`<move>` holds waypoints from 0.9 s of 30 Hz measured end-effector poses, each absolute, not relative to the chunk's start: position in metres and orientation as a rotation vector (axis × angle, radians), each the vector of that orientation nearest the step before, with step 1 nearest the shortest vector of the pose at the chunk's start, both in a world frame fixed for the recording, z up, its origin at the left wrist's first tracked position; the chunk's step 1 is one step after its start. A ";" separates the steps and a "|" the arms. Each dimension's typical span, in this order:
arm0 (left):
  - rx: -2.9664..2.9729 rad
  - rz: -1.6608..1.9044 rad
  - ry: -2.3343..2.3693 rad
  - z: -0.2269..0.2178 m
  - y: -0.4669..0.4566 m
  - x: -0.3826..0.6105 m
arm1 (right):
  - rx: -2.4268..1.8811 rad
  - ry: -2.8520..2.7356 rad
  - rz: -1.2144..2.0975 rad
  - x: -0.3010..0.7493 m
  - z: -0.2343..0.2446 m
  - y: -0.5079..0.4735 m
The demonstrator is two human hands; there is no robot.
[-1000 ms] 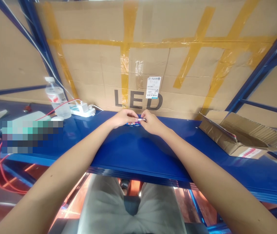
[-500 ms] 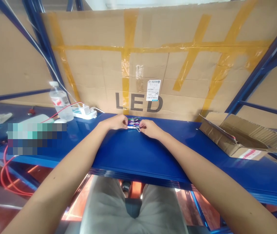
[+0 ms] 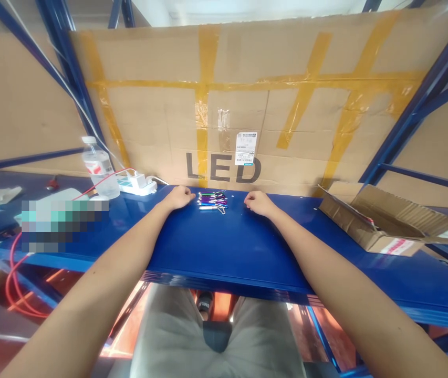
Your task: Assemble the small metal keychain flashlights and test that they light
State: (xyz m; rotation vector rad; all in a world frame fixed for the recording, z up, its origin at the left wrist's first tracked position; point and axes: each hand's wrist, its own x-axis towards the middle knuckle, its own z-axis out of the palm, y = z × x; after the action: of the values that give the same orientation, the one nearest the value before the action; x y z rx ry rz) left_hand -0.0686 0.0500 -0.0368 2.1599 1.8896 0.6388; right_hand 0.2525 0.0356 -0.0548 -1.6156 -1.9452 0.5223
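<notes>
A row of small shiny metal tubes with wire clips [image 3: 212, 200] lies on the blue tabletop [image 3: 224, 241], in silver, purple, blue and green. The silver one is nearest me, its clip at the right end. Just left of the row rests my left hand [image 3: 180, 198], fingers curled in and nothing visible in them. My right hand [image 3: 260, 203] is on the table to the right, a wider gap from the row, its fingers also curled with nothing showing. Neither hand touches the tubes.
A large taped cardboard sheet [image 3: 160, 126] stands behind the table. An opened cardboard box [image 3: 389, 220] is at the right. On the left are a plastic bottle [image 3: 100, 170], a white power strip [image 3: 139, 184] and a red cable [image 3: 11, 283]. Blue rack posts flank the table.
Both hands have let go of the row of tubes and drawn apart, the left hand leftward and the right hand rightward. The row stays on the table. The view has tilted slightly up.
</notes>
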 end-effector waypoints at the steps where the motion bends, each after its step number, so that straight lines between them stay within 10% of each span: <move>1: 2.146 0.573 1.940 -0.039 0.051 -0.067 | -1.610 -1.987 0.508 0.252 -0.056 0.036; 27: 2.207 0.368 2.020 -0.039 0.052 -0.058 | -1.626 -2.176 0.406 0.244 -0.054 0.030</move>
State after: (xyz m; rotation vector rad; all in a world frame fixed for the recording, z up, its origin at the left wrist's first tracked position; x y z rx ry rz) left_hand -0.0584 0.0524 -0.0394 2.2069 2.0203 0.3677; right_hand 0.2437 0.0302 -0.0538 -1.6259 -2.1756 0.4056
